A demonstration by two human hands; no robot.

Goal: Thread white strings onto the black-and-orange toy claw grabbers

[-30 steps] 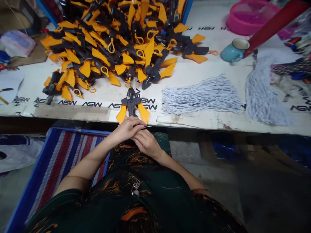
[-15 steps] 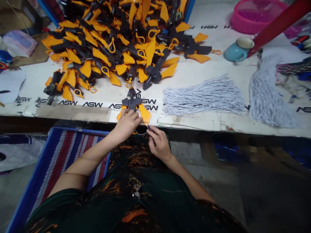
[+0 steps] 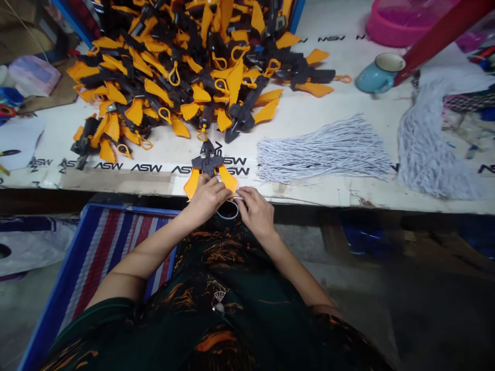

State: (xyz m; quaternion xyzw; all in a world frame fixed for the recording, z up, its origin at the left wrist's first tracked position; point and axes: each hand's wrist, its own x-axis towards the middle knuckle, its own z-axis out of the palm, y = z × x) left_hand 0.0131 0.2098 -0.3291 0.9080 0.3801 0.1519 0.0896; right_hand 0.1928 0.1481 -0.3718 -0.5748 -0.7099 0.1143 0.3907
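Observation:
A black and orange plastic piece point(image 3: 209, 164) lies at the table's front edge, its orange wings pointing toward me. Over its near end, my left hand point(image 3: 211, 198) is closed, with fingertips pinched on a thin white string point(image 3: 228, 217). The string hangs in a small loop below the fingers, past the table edge. Just to the right, my right hand point(image 3: 256, 208) pinches the string too, thumb and forefinger together. Both hands' fingertips nearly meet. What lies beneath the left palm is hidden.
Behind is a heap of similar black and orange pieces point(image 3: 154, 87). Right of the hands lies a bundle of white strings point(image 3: 325, 152), then a second bundle point(image 3: 429, 149). A blue mug point(image 3: 373, 80), a pink basin point(image 3: 402, 26) and a red post point(image 3: 444, 38) stand farther back.
My hands have come closer together, the right one moving slightly up. The string now forms a rounder loop hanging beneath the fingers.

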